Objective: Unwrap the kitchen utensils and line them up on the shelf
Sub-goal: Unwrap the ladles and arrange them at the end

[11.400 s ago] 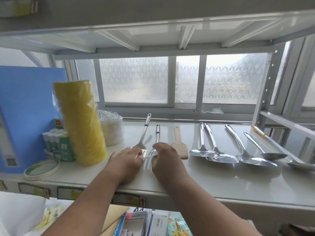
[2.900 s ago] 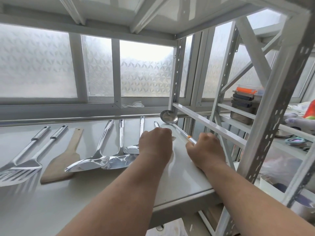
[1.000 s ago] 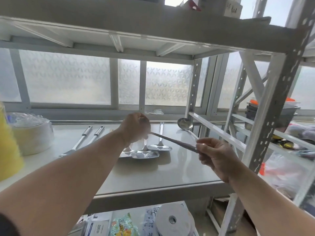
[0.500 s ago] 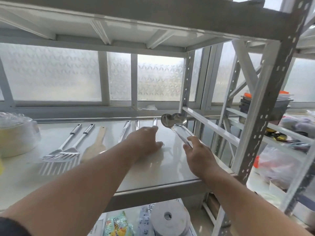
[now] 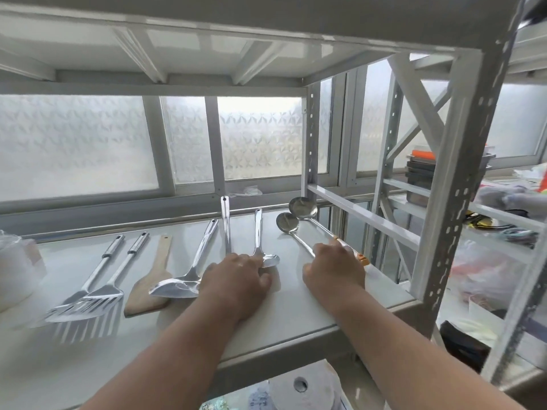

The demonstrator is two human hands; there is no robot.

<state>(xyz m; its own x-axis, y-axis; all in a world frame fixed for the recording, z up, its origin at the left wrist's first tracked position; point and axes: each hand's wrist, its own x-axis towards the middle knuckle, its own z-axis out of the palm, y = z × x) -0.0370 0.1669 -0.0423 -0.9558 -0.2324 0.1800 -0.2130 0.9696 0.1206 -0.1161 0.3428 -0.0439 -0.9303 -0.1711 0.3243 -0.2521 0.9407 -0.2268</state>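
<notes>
Well left of your left hand (image 5: 236, 276) lie the two slotted turners (image 5: 97, 291) and the wooden spatula (image 5: 151, 285), then the steel spatula (image 5: 189, 273), its blade just beside your knuckles. That hand lies flat on the shelf (image 5: 296, 315), fingers relaxed, covering the heads of a long-handled utensil (image 5: 226, 223) and touching the spoon (image 5: 260, 241); it grips nothing.

Between your hands the shelf is bare. Your right hand (image 5: 334, 267) curls over the handle ends of the small ladle (image 5: 288, 224) and the large ladle (image 5: 303, 207), whose bowls point away from you, unlike the rest; whether you pinch one handle or only press on it I cannot tell, as the fingers hide the contact.

To finish well, slide both ladle handles parallel to the spoon, keep even gaps, and bring the orange-tipped end (image 5: 362, 258) in from the shelf's right edge, where I judge it could slip off.

Half a second ago the small ladle was raised in your right hand; now it rests on the shelf, and your left hand has drawn back toward you.
</notes>
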